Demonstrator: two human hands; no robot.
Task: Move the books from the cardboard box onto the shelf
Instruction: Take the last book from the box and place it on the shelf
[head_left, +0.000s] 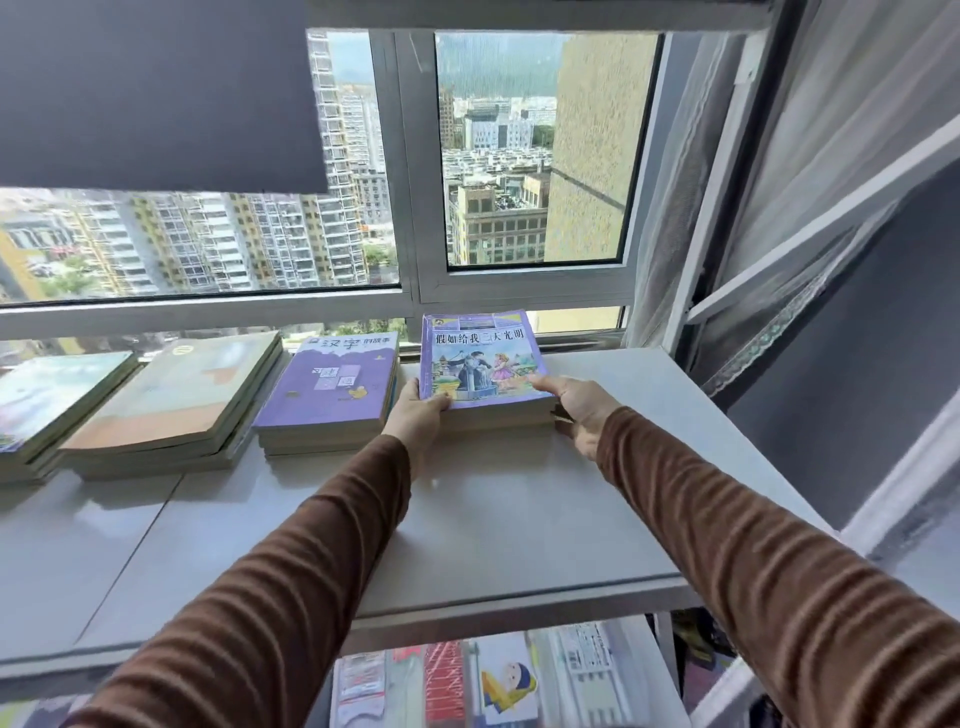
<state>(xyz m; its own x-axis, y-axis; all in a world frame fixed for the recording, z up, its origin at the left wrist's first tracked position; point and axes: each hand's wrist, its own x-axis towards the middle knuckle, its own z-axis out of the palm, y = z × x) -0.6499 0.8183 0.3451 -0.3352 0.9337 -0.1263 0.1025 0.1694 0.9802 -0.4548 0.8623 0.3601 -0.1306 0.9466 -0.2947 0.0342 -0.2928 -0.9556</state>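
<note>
I see both of my hands at the far right stack of books (485, 364), which lies flat on the white shelf (519, 519) just under the window (519, 156). My left hand (418, 415) grips the stack's near-left corner, thumb on the purple illustrated cover and fingers down its left side. My right hand (579, 410) holds the near-right corner, thumb resting on the cover's lower right, the remaining fingers spread along the stack's right edge. The stack seems to rest on the shelf, though the hands hide its lower corners. Just left of it, nearly touching my left hand, sits a second purple stack (330, 395). Further left are a pale green-and-orange stack (182, 405) and another stack (52, 400) at the frame's edge. More books (467, 680) stand on the level below.
</note>
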